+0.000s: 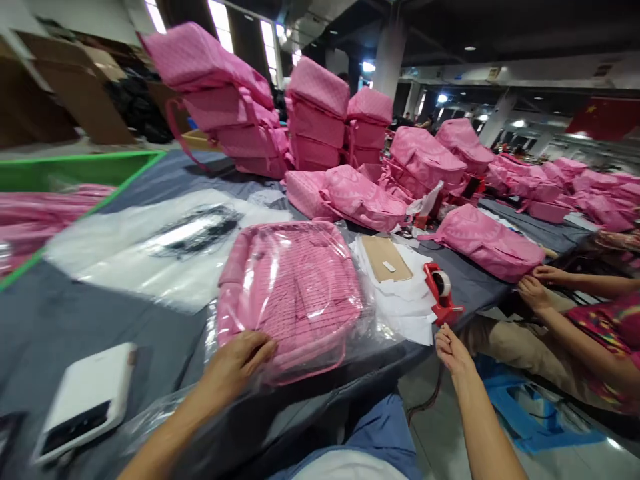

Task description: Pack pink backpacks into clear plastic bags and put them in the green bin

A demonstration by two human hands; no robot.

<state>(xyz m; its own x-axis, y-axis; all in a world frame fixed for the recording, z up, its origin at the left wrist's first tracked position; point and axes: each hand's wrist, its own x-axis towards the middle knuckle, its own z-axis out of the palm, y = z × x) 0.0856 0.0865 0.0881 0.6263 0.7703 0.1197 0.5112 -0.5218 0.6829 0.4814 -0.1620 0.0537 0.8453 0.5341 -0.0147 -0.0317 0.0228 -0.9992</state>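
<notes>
A pink backpack (pixel 300 287) in a clear plastic bag (pixel 367 313) lies flat in front of me, near the table's front edge. At its lower left corner, my left hand (pixel 243 357) has its fingers closed on the plastic. My right hand (pixel 453 347) is off the table edge, just below a red tape dispenser (pixel 443 300). Its thumb and fingers are pinched together, and whatever is between them is too small to make out. White paper sheets (pixel 400 307) with a brown card (pixel 385 259) on top lie between the bagged backpack and the dispenser.
Stacked pink backpacks (pixel 317 110) line the table's back. Clear plastic bags (pixel 145 247) lie at left, beside a green-edged bin (pixel 125 177). A white device (pixel 87 393) sits front left. At right, a co-worker's hands (pixel 537 290) touch another backpack (pixel 490 243); a blue stool (pixel 535 413) stands below.
</notes>
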